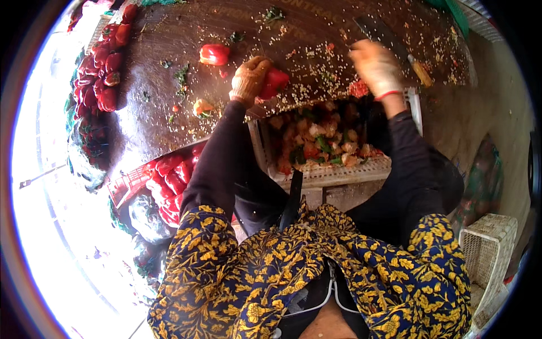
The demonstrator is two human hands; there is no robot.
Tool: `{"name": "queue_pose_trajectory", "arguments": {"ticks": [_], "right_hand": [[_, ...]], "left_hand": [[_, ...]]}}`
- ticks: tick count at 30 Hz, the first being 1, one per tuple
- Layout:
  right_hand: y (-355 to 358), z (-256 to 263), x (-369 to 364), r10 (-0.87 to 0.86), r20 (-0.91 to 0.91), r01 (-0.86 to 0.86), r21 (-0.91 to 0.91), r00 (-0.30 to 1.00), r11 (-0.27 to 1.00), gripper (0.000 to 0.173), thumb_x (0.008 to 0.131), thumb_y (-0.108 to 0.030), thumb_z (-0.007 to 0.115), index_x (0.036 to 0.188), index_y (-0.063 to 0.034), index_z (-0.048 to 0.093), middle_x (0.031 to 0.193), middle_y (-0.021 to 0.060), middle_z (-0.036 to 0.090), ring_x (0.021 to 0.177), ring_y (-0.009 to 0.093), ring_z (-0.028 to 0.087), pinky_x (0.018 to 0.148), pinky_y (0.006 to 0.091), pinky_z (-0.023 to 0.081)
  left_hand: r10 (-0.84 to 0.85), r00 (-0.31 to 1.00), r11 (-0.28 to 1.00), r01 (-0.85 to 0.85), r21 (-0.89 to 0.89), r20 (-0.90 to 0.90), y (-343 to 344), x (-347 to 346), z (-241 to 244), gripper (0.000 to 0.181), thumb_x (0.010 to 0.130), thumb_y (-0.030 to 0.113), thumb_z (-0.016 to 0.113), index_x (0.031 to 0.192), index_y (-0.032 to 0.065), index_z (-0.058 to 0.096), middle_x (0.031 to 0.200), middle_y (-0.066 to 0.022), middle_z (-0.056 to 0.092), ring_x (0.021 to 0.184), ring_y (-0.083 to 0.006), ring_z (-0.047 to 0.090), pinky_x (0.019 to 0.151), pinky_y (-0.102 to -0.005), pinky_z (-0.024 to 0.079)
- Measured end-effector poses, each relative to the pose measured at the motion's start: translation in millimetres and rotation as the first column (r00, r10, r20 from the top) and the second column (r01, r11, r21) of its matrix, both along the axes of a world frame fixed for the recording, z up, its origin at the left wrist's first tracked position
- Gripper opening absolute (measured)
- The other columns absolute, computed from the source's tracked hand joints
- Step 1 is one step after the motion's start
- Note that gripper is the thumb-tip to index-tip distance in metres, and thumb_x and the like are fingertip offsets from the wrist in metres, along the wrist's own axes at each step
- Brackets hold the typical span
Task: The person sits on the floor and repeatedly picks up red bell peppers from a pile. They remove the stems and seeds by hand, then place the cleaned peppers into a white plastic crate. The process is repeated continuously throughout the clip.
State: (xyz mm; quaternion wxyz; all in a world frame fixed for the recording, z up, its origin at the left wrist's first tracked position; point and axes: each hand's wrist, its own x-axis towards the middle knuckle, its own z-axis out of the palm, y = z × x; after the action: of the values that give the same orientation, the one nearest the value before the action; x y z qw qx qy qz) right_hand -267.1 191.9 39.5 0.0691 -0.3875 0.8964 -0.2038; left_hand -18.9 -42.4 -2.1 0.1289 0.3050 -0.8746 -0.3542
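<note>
My left hand (250,79), in an orange-tinted work glove, grips a red bell pepper (274,83) above the brown tabletop (152,110). My gloved right hand (374,65) is blurred by motion at the table's right part; whether it holds anything is not clear. Just below it lies a red, seedy pepper piece (358,89). A cleaver-like knife with a wooden handle (420,71) rests to the right of that hand. Another red bell pepper (214,54) lies left of my left hand. Seeds are scattered over the tabletop.
Below the table edge, a white plastic crate (338,176) holds pepper cores and green stems. Red peppers (106,68) are heaped at the table's left, more (169,182) in a red crate lower left. A white basket (487,241) stands at lower right, near a green net bag (485,182).
</note>
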Motion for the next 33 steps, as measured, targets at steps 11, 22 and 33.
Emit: {"name": "queue_pose_trajectory", "arguments": {"ticks": [11, 22, 33], "right_hand": [[-91.2, 0.4, 104.5, 0.227, 0.469, 0.036, -0.487, 0.853, 0.872, 0.041, 0.099, -0.042, 0.064, 0.111, -0.0034, 0.072, 0.109, 0.0146, 0.073, 0.104, 0.031, 0.069, 0.088, 0.0396, 0.054], [-142.7, -58.0, 106.7, 0.492, 0.318, -0.028, -0.818, 0.81, 0.574, 0.022, 0.1, -0.019, 0.06, 0.115, -0.0073, 0.071, 0.122, 0.0126, 0.07, 0.113, 0.03, 0.068, 0.094, 0.0379, 0.055], [-73.1, -96.1, 105.0, 0.305, 0.702, 0.295, -0.595, 0.644, 0.747, 0.025, 0.103, -0.031, 0.06, 0.107, -0.0092, 0.072, 0.104, 0.0039, 0.073, 0.087, 0.016, 0.07, 0.07, 0.0327, 0.055]], "left_hand": [[0.429, 0.752, 0.903, -0.369, -0.219, 0.5, 39.3, -68.8, 45.5, 0.033, 0.089, 0.04, 0.069, 0.109, 0.0136, 0.074, 0.118, -0.0119, 0.07, 0.108, -0.0365, 0.068, 0.092, -0.0471, 0.056], [0.362, 0.889, 0.904, -0.262, -0.338, 0.279, 39.8, -75.2, 19.5, 0.028, 0.091, 0.037, 0.065, 0.104, 0.0159, 0.076, 0.112, -0.0133, 0.071, 0.104, -0.0371, 0.07, 0.087, -0.0472, 0.058], [0.203, 0.877, 0.932, -0.036, -0.362, 0.435, 10.9, -52.1, 0.9, 0.026, 0.094, 0.037, 0.059, 0.099, 0.0155, 0.073, 0.112, -0.012, 0.071, 0.106, -0.0346, 0.068, 0.088, -0.0465, 0.056]]}}
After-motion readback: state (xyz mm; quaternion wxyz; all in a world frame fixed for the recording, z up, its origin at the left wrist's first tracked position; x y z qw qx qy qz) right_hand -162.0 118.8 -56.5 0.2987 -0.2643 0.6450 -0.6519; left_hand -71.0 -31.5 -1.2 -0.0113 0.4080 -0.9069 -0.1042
